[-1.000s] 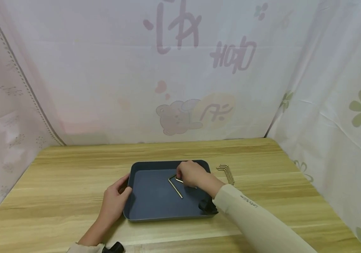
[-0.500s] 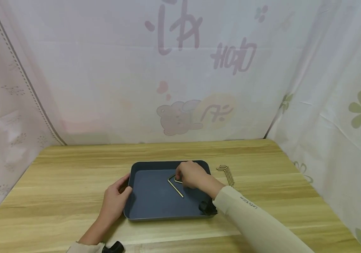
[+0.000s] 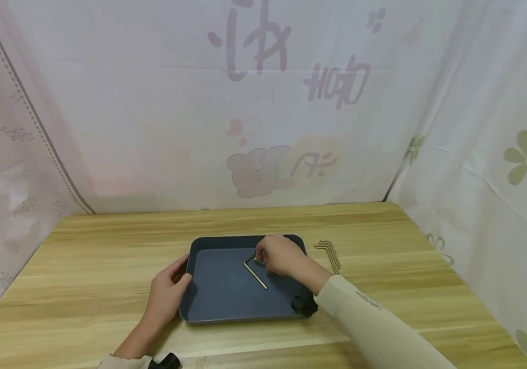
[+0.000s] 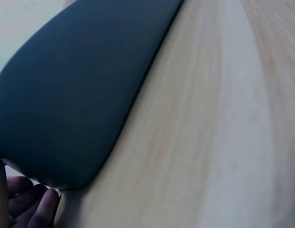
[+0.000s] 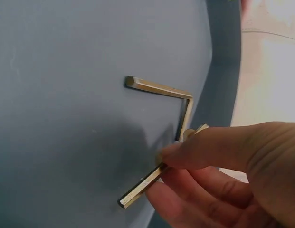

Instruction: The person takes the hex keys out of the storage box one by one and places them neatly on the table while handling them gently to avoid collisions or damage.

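Observation:
A dark grey-blue tray [image 3: 222, 297] sits on the wooden table. My left hand [image 3: 167, 292] holds its left side, with the thumb at the rim and the fingers at the outer wall. In the left wrist view, the tray's outer wall [image 4: 76, 95] fills the upper left. Inside the tray, my right hand [image 3: 282, 254] pinches a brass-coloured hex key [image 5: 143, 185] between thumb and fingers; part of that key is hidden by them. A second brass-coloured hex key [image 5: 159, 88] lies on the tray floor beside it, its long arm slanting toward the tray's front in the head view.
Several more hex keys [image 3: 334, 256] lie side by side on the table [image 3: 397, 287], just right of the tray. The right forearm partly covers their lower ends. Behind the table hangs a printed curtain [image 3: 153, 128], with more cloth on both sides.
The pinched hex key has shifted in my right fingers, and less of it shows in the head view. My right hand has barely moved; my left hand stays on the tray.

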A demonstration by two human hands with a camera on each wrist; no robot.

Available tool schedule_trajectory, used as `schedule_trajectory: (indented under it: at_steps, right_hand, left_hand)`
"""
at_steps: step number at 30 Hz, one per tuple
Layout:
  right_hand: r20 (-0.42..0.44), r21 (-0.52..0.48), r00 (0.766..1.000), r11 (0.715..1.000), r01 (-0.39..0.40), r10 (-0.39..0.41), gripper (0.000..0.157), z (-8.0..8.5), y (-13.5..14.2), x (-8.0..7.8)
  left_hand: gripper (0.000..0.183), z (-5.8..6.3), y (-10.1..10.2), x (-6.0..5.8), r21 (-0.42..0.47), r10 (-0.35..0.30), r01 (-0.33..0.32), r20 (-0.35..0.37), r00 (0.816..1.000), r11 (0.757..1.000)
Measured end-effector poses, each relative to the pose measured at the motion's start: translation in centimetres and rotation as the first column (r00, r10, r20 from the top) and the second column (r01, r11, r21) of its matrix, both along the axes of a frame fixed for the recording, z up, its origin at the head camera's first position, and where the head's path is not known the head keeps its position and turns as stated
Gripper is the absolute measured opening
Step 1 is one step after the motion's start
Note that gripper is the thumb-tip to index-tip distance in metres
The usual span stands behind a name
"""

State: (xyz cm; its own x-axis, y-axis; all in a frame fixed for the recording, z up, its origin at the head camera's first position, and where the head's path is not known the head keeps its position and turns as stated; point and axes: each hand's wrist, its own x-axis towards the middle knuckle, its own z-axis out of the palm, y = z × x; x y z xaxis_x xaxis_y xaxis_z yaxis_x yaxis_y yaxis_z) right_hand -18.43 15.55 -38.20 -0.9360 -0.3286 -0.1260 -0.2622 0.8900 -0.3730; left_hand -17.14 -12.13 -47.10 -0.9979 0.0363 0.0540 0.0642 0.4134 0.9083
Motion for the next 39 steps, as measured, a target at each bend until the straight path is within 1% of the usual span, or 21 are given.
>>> schedule_trajectory:
  at_steps: [6, 11, 14, 17, 22, 26, 29, 31, 34, 39]
  right_hand:
    - [-0.027, -0.035, 0.999, 0.999, 0.018, -0.019, 0.025, 0.9, 0.6, 0.4]
    - [-0.078, -0.059, 0.996, 0.998, 0.038, -0.042, 0.021, 1.2, 1.3, 0.9]
    - [-0.087, -0.093, 0.994, 0.994, 0.052, -0.060, 0.019, 1.1, 1.8, 1.1]
    - [-0.077, -0.153, 0.994, 0.986, 0.059, -0.071, 0.018, 0.9, 2.4, 1.3]
    - [-0.063, -0.267, 0.993, 0.961, 0.075, -0.095, 0.022, 1.1, 3.3, 1.6]
    - [-0.063, -0.331, 0.986, 0.936, 0.124, -0.153, 0.032, 1.3, 3.6, 1.8]
    - [-0.059, -0.390, 0.981, 0.909, 0.149, -0.186, 0.041, 1.4, 3.7, 2.0]
    - [-0.050, -0.430, 0.979, 0.889, 0.158, -0.199, 0.043, 1.4, 3.9, 2.2]
    - [-0.035, -0.461, 0.975, 0.869, 0.179, -0.220, 0.043, 1.5, 4.5, 2.5]
    - [-0.034, -0.466, 0.968, 0.861, 0.203, -0.247, 0.041, 2.0, 5.5, 3.0]
  left_hand:
    - [0.051, 0.0, 0.0, 0.1, -0.005, -0.009, 0.009, -0.003, 1.000, 1.000]
    - [0.051, 0.1, 0.0, 0.0, 0.000, -0.010, 0.010, 0.000, 1.000, 1.000]
    - [0.051, 0.1, 0.0, 0.0, -0.002, -0.012, 0.012, 0.002, 1.000, 1.000]
    - [0.051, 0.2, 0.0, 0.0, -0.003, -0.013, 0.013, 0.005, 1.000, 1.000]
    - [0.051, 0.2, 0.0, 0.1, -0.002, -0.010, 0.010, 0.005, 1.000, 1.000]
    - [0.051, 0.0, 0.0, 0.0, 0.003, -0.009, 0.009, -0.003, 1.000, 1.000]
    - [0.050, -0.1, 0.0, 0.0, 0.005, -0.008, 0.008, -0.015, 1.000, 1.000]
    - [0.050, -0.2, 0.0, 0.0, 0.005, -0.006, 0.006, -0.020, 1.000, 1.000]
    - [0.050, -0.2, 0.0, 0.0, 0.011, -0.005, 0.005, -0.023, 1.000, 1.000]
    - [0.051, -0.2, 0.0, 0.1, 0.013, -0.006, 0.006, -0.018, 1.000, 1.000]
